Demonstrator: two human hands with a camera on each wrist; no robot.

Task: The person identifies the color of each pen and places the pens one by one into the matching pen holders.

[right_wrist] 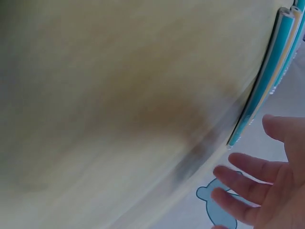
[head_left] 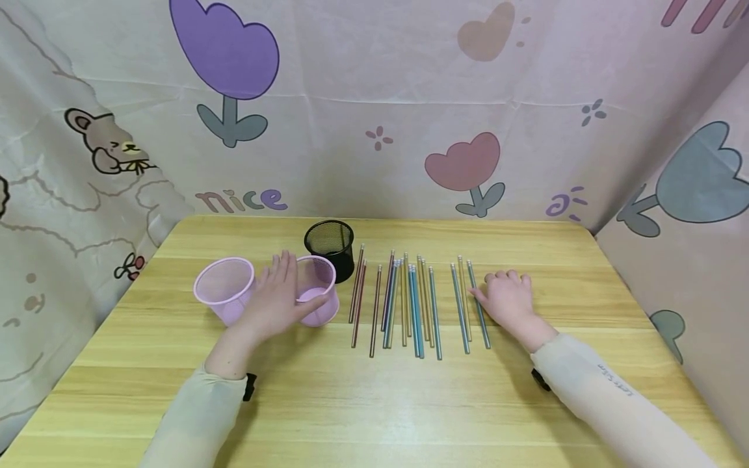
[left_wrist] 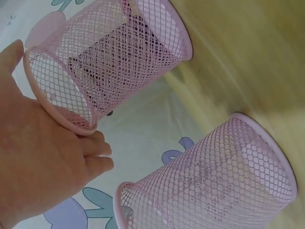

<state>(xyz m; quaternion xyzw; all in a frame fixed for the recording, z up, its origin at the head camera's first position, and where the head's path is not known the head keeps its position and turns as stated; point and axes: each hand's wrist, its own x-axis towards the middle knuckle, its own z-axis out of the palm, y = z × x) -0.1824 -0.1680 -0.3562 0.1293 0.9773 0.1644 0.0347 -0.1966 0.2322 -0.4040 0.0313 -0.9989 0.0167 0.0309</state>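
Note:
My left hand (head_left: 274, 302) is over the left side of a pink mesh pen cup (head_left: 318, 312), fingers extended and thumb reaching across the near rim. Close by on its left stands a second pink mesh pen cup (head_left: 224, 286), also upright. In the left wrist view the hand (left_wrist: 43, 152) lies along the rim of the nearer cup (left_wrist: 119, 62). My right hand (head_left: 508, 299), its fingers loosely bent and holding nothing, hovers by the rightmost blue pencil (head_left: 480, 309). The right wrist view shows that hand (right_wrist: 267, 176) with spread fingers, apart from the blue pencils (right_wrist: 267, 71).
A black mesh pen cup (head_left: 331, 250) stands behind the pink ones. Several red, gold and blue pencils (head_left: 413, 312) lie side by side, roughly lengthwise, across the middle of the wooden table (head_left: 374, 416). Patterned cloth (head_left: 351, 162) hangs behind and at both sides.

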